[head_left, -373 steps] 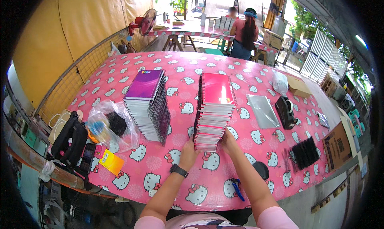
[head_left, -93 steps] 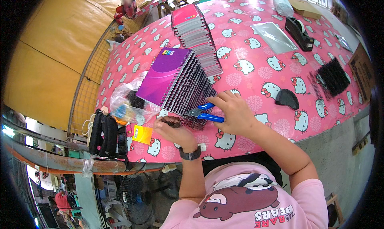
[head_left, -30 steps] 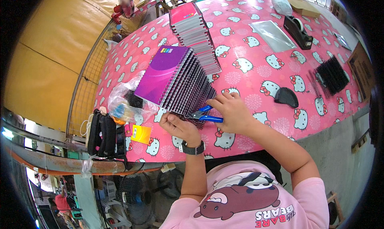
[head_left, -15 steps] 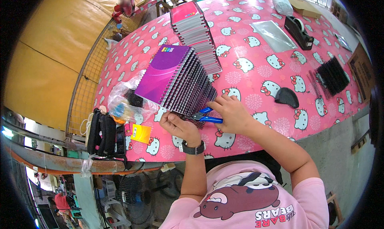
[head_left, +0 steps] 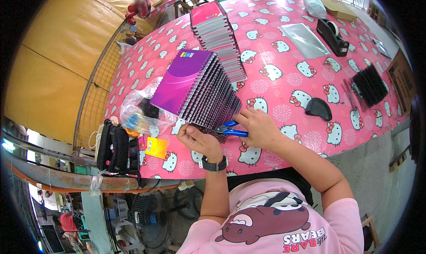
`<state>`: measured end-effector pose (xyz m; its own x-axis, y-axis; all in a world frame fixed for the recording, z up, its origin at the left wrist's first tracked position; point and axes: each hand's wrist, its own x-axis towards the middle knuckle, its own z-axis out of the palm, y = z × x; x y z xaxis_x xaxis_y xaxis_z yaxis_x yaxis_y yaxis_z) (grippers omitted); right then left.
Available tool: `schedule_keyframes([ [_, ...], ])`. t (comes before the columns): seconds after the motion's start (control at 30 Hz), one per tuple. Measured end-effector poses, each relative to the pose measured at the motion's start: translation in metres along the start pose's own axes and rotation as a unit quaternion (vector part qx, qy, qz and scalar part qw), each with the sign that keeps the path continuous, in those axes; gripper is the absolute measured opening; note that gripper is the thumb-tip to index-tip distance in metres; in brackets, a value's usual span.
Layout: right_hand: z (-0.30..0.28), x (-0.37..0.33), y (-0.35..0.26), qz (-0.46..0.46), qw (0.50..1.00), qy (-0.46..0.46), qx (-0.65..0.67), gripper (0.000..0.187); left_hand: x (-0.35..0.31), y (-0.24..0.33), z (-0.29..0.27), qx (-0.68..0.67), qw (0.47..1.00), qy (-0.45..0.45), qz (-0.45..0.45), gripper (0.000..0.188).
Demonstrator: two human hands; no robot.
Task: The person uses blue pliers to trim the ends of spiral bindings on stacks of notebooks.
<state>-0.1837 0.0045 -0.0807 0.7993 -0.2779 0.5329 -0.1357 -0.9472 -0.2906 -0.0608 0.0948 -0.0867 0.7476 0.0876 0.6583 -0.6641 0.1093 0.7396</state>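
Note:
A tall stack of purple spiral notebooks point(head_left: 179, 83) rises in front of me, its black coil bindings facing right. At the near end of the stack my left hand point(head_left: 202, 143) is closed, thumb and fingers pinching a spiral notebook whose dark edge only partly shows. My right hand point(head_left: 259, 129) grips a pair of blue-handled pliers point(head_left: 235, 132). The jaws reach the coil end beside my left fingers; whether they bite on the wire is too small to tell. Behind the purple stack stands another stack of spiral notebooks with a red cover point(head_left: 207, 14).
Black plastic coils point(head_left: 369, 86) lie at the right, with a dark half-round pouch point(head_left: 318, 108) nearer. A tape dispenser point(head_left: 333, 36) and clear plastic sleeves point(head_left: 305, 40) sit farther back. To the left are a plastic bag point(head_left: 137, 110), a yellow packet point(head_left: 156, 147) and a black bag point(head_left: 116, 147).
Both hands and the pliers stay almost in place, with only a slight shift of the pliers. The red fan in the far background has turned.

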Motion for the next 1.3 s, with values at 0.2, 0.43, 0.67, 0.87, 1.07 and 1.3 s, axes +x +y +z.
schedule_keyframes([
  [0.2, 0.01, -0.004, -0.001, 0.063, 0.993, -0.051, 0.09, 0.041, 0.006, -0.023, -0.009, -0.003, 0.999, 0.031, -0.042, 0.03],
  [0.43, 0.004, -0.05, 0.039, 0.241, 0.947, 0.053, 0.205, 0.035, 0.069, -0.117, -0.057, -0.413, 0.756, 0.119, -0.495, 0.022],
  [0.67, 0.006, -0.074, 0.04, 0.314, 0.919, 0.031, 0.236, 0.032, 0.214, -0.204, -0.067, -0.362, 0.827, 0.098, -0.42, 0.017],
  [0.87, 0.003, -0.073, 0.034, 0.313, 0.909, 0.043, 0.272, 0.039, 0.246, -0.21, -0.082, -0.069, 0.924, 0.029, -0.374, 0.032],
  [1.07, 0.009, -0.081, 0.038, 0.331, 0.863, -0.021, 0.38, 0.056, 0.119, -0.139, -0.072, -0.066, 0.935, -0.133, -0.323, 0.022],
  [1.3, 0.012, -0.033, 0.006, 0.202, 0.955, -0.079, 0.201, 0.041, 0.016, -0.028, -0.081, -0.163, 0.86, -0.385, -0.292, 0.036],
])
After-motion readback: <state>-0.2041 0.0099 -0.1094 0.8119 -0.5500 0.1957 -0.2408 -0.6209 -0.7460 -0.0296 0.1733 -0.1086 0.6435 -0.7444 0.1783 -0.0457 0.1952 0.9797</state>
